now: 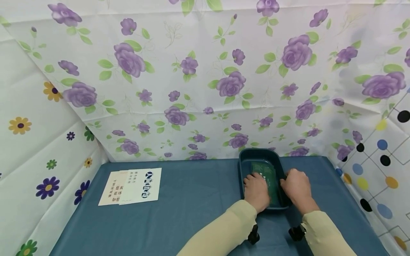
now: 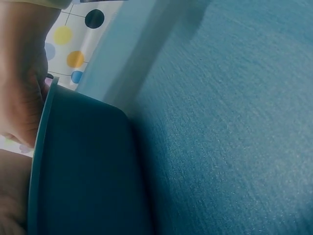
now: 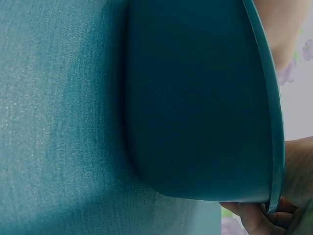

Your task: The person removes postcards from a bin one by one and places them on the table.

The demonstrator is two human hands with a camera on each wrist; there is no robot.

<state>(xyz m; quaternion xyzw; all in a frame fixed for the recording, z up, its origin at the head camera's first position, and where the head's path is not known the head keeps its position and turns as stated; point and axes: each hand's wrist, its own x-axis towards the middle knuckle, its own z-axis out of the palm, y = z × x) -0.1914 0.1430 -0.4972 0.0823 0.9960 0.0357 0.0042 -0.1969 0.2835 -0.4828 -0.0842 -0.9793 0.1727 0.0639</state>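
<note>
A dark teal plastic tray (image 1: 241, 177) stands at the back right of the table, its outer wall (image 2: 93, 161) filling part of the left wrist view. In it lies a flat green packet (image 1: 267, 172) with pale print. My left hand (image 1: 257, 192) reaches in over the near left side, its fingers over the packet and partly hiding it; I cannot tell whether they pinch it. My right hand (image 1: 296, 186) grips the tray's right rim. In the right wrist view its curled fingers (image 3: 254, 218) show at the rim, beyond the tray wall (image 3: 200, 98).
Two overlapping printed paper sheets (image 1: 141, 186) lie at the left on the blue table cover (image 1: 192, 206). A flowered cloth (image 1: 192, 89) hangs behind the table, with patterned cloths along both sides. Small black devices (image 1: 253, 234) sit under the wrists.
</note>
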